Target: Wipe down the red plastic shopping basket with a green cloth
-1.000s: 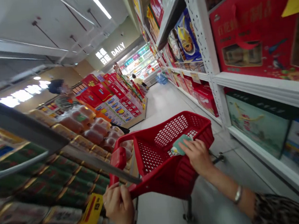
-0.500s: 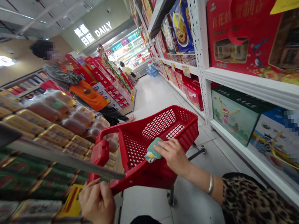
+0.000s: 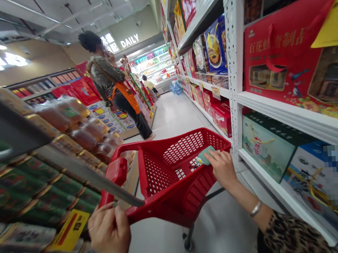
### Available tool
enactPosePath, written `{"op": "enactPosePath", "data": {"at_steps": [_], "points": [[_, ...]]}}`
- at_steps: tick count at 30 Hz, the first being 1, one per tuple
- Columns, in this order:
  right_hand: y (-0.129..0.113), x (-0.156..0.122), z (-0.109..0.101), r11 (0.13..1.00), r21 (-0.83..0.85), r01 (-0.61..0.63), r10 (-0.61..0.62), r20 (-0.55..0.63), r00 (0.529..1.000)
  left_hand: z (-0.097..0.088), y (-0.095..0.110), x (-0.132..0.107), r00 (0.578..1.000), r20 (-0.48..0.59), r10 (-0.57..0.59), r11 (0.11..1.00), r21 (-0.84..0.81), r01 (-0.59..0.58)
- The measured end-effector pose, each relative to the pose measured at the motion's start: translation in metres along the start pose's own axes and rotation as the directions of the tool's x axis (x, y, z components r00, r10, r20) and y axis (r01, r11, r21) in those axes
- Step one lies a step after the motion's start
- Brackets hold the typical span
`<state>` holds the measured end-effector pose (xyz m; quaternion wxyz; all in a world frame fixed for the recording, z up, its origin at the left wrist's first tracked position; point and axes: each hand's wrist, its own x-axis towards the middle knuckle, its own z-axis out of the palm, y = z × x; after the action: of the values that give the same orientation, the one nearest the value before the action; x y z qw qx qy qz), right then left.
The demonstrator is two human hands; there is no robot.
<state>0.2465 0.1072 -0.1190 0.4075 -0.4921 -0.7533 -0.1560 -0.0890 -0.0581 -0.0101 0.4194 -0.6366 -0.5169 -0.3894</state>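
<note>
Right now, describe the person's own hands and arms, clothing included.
The right hand is gloveless, with a silver bangle above it and a black-and-tan leopard-print sleeve farther up. The left hand, also gloveless, seems to wear a thin ring; no left sleeve shows.

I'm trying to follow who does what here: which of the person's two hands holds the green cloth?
The right hand, on the side with the silver bracelet, holds the green cloth; the left hand grips the red cart instead.

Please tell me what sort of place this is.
Most likely a supermarket: there is a red shopping cart, white shelves stocked with boxes, and a yellow price tag at the left.
</note>
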Motion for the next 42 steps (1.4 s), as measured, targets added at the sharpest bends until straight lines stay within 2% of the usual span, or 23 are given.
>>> {"op": "enactPosePath", "data": {"at_steps": [6, 12, 15, 18, 21, 26, 29, 34, 38, 42], "points": [[-0.063, -0.009, -0.010, 0.991, 0.120, 0.059, -0.056, -0.030, 0.998, 0.001, 0.003, 0.000, 1.000, -0.026, 0.017, 0.999, -0.039, -0.018], [-0.131, -0.020, -0.021, 0.966, 0.255, 0.041, -0.013, -0.110, 0.994, -0.006, -0.005, 0.000, 0.995, -0.050, 0.086, 0.996, -0.032, -0.088], [-0.150, -0.024, -0.025, 0.960, 0.280, 0.028, -0.001, -0.096, 0.995, -0.014, -0.013, -0.002, 0.993, -0.032, 0.113, 0.994, 0.003, -0.113], [-0.147, -0.030, -0.027, 0.961, 0.274, 0.027, -0.014, -0.050, 0.999, -0.024, -0.022, -0.003, 0.993, 0.000, 0.118, 0.993, 0.012, -0.118], [-0.123, -0.040, -0.025, 0.979, 0.202, -0.016, 0.020, -0.016, 1.000, -0.033, -0.031, -0.006, 0.992, -0.002, 0.124, 0.992, 0.016, -0.124], [-0.075, -0.053, -0.022, 0.985, 0.040, -0.166, 0.165, 0.043, 0.985, -0.043, -0.051, -0.014, 0.988, -0.049, 0.148, 0.989, 0.028, -0.147], [-0.065, -0.055, -0.026, 0.978, -0.012, -0.208, 0.208, 0.095, 0.973, -0.046, -0.060, -0.016, 0.988, -0.061, 0.145, 0.989, 0.017, -0.144], [-0.086, -0.050, -0.033, 0.977, -0.009, -0.213, 0.212, 0.145, 0.966, -0.048, -0.060, -0.014, 0.989, -0.062, 0.135, 0.991, -0.013, -0.136], [-0.121, -0.044, -0.037, 0.983, 0.068, -0.169, 0.156, 0.164, 0.974, -0.047, -0.046, -0.013, 0.988, -0.101, 0.116, 0.993, 0.001, -0.116], [-0.162, -0.043, -0.041, 0.980, 0.173, -0.095, 0.075, 0.114, 0.991, -0.051, -0.032, -0.015, 0.984, -0.148, 0.100, 0.995, -0.003, -0.101]]}}
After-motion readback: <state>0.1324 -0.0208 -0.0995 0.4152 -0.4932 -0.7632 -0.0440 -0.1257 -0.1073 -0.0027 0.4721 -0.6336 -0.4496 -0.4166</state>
